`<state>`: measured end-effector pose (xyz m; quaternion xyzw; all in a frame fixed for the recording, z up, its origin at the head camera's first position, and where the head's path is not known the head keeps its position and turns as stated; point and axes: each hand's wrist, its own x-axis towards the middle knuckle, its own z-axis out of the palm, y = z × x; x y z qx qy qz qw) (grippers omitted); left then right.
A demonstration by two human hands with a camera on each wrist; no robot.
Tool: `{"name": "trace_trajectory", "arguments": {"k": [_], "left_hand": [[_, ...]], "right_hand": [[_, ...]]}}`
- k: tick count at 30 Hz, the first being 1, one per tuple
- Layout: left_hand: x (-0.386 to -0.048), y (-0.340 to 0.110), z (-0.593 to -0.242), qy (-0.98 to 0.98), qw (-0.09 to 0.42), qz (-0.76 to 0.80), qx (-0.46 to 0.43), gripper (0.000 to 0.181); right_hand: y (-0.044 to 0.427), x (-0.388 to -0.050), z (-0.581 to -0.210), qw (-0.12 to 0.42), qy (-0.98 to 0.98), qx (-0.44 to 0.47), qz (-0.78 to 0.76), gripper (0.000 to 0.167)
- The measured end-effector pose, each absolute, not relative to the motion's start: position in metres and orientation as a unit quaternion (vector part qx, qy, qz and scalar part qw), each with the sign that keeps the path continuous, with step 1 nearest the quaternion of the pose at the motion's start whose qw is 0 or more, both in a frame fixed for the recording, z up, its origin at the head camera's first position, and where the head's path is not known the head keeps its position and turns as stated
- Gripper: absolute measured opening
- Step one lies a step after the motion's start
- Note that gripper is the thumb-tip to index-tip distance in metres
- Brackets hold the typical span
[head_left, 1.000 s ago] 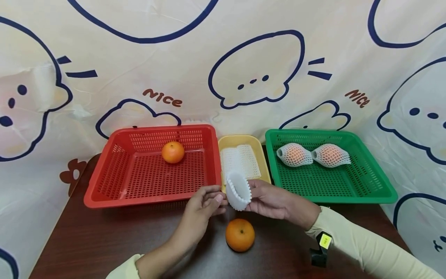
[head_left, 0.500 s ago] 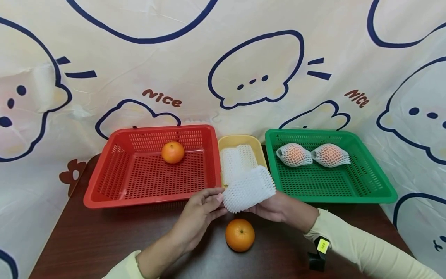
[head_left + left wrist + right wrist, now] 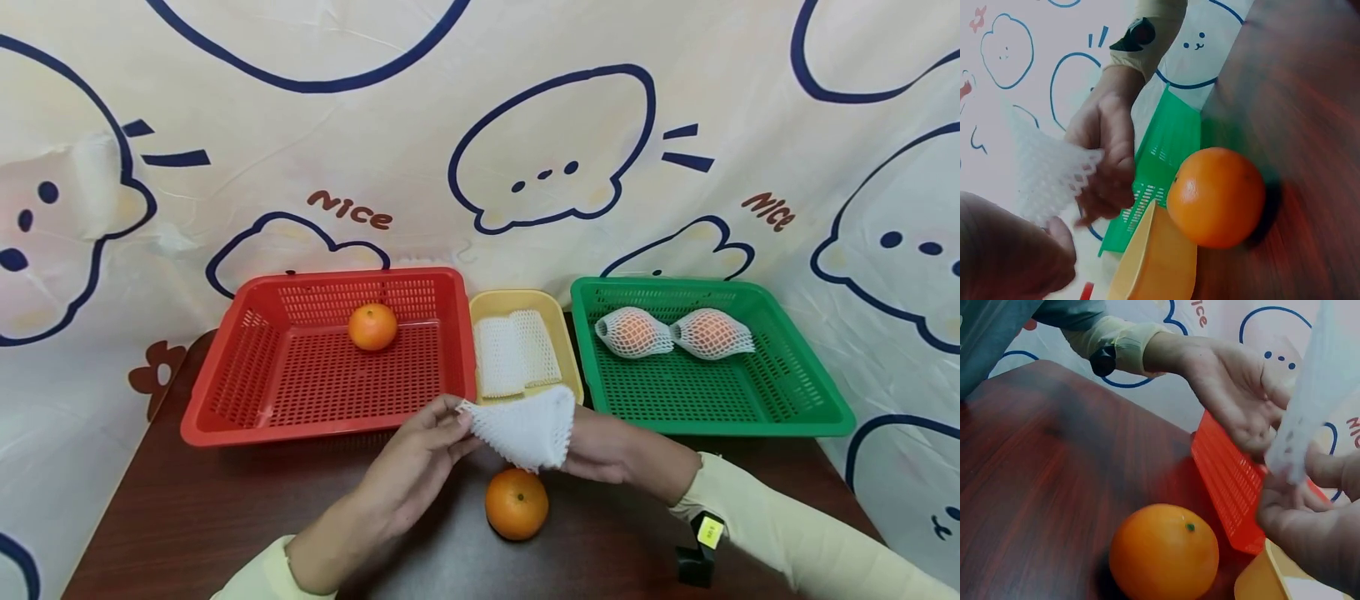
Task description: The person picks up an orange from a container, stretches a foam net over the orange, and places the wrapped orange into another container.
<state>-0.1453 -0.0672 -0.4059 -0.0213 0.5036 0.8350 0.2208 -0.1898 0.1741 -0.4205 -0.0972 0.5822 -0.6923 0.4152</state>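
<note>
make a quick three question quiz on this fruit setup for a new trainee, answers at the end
1. True or false: the orange in front of the two hands is already inside a net.
2. Fill in the blank: the two net-wrapped fruits lie in the ______.
3. Count: how many bare oranges show in the head view, and where is each?

Key
1. False. It is bare; the white net sleeve is held up between the left hand and the right hand.
2. Green basket.
3. Two: the one on the table and a second orange in the red basket.
</note>
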Motion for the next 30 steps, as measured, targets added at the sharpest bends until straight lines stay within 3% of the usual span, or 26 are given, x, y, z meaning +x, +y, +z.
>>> {"name": "trace_trajectory", "arguments": {"k": [6, 12, 23, 30], "left_hand": [[-0.146, -0.066, -0.405, 0.481, 0.189, 0.856, -0.030, 0.011], [-0.143, -0.062, -0.413, 0.484, 0.222, 0.846, -0.021, 0.003], [-0.141, -0.057, -0.422, 0.416, 0.298, 0.859, 0.026, 0.028], [-0.142, -0.057, -0.421, 0.407, 0.291, 0.865, 0.027, 0.026]], "right_hand": [[0.181, -0.189, -0.418, 0.444, 0.569, -0.150, -0.676, 0.024], [0.181, -0.192, -0.413, 0.424, 0.498, -0.143, -0.743, 0.036], [0.183, -0.191, -0.416, 0.411, 0.334, -0.132, -0.838, 0.039], [0.186, -0.186, -0.421, 0.419, 0.291, -0.134, -0.850, 0.042]]}}
